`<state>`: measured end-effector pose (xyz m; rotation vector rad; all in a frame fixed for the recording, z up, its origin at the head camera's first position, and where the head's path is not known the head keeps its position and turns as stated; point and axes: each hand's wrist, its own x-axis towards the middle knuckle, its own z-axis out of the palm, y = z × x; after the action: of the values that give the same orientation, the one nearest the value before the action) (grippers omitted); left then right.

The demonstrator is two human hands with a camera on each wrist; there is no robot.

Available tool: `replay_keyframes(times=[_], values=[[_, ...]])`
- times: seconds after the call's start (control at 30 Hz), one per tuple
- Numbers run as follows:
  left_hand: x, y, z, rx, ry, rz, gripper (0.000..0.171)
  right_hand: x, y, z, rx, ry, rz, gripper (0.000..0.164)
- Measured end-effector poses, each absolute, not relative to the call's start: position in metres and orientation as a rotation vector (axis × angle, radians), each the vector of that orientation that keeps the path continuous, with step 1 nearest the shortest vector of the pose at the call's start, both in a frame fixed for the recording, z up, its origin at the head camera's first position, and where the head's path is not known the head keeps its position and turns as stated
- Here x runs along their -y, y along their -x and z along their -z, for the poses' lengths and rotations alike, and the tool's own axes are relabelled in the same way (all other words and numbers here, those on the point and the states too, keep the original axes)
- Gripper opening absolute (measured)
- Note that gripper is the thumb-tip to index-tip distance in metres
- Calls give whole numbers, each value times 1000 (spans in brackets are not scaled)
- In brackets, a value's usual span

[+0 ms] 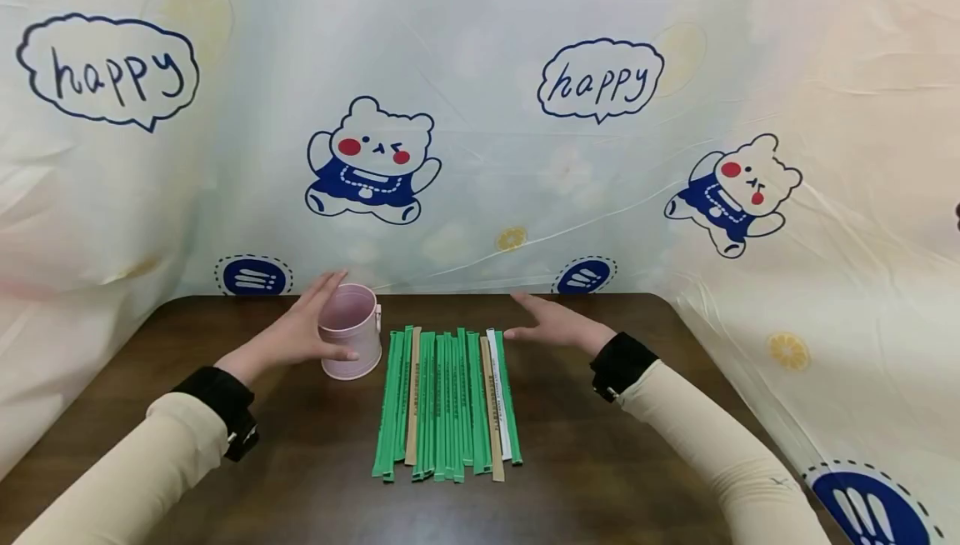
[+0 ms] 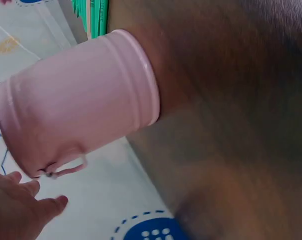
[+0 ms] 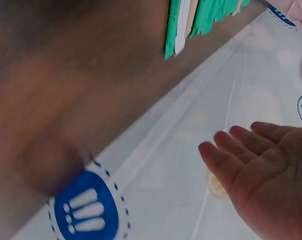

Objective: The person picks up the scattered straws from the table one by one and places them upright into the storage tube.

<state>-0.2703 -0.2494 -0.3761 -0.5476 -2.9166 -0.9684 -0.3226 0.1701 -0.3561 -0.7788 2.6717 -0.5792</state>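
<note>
Both hands are relaxed, fingers extended and gripping nothing: the left hand (image 1: 300,330) spreads beside a pale pink, cylindrical bucket (image 1: 366,337) upright near the tabletop's (image 1: 585,462) back edge, contact uncertain, while the right hand (image 1: 558,324) hovers near that edge, right of a row of slim green, brown and white wrapped sticks (image 1: 447,403). Reaching seems the step in hand; taking the bucket would call for the left hand to close round it.

Upright pink bucket (image 1: 364,348), slim packets (image 1: 447,403) in a row alongside, mostly green
</note>
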Motion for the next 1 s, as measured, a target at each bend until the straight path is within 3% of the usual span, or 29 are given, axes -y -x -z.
replay_keyframes(times=[0.43, 0.67, 0.77, 0.8, 0.93, 1.0], values=[[262, 280, 413, 2699, 273, 1489, 139, -140, 333, 416, -2698, 332, 881, 39], [257, 285, 428, 2670, 170, 1583, 134, -135, 333, 427, -2656, 188, 1040, 29], [255, 286, 433, 2651, 171, 1613, 131, -133, 335, 428, -2647, 150, 1068, 7], [254, 286, 434, 2637, 178, 1630, 130, -132, 336, 429, -2646, 140, 1078, 7], [252, 286, 439, 2597, 189, 1660, 122, -129, 340, 432, -2656, 119, 1076, 46], [251, 285, 442, 2602, 180, 1667, 115, -128, 341, 435, -2671, 104, 1056, 53]])
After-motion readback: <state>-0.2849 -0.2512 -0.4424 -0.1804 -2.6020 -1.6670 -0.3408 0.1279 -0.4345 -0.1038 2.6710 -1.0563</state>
